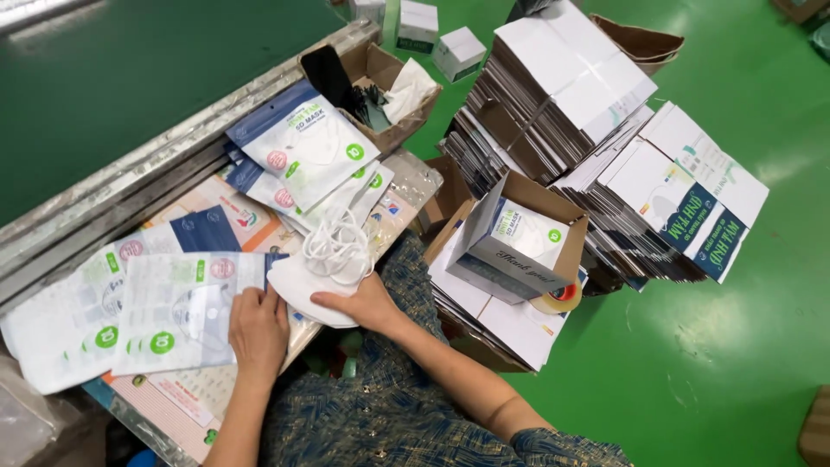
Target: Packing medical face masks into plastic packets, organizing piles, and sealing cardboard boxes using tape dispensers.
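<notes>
My left hand (258, 327) rests on the edge of a clear-and-white pouch (177, 313) lying on the work table, fingers gripping its open end. My right hand (359, 303) lies flat on a small stack of white face masks (304, 285) with tangled white ear loops (337, 246) on top. The masks sit just right of the pouch, touching it. More white and blue pouches (304, 147) are fanned out further back on the table.
An open brown carton (380, 82) with a dark item stands at the table's far end. To the right, tall stacks of flat white boxes (562, 95) sit on the green floor, with one open box (519, 238) and a tape roll (558, 298). A metal rail (130, 186) borders the table.
</notes>
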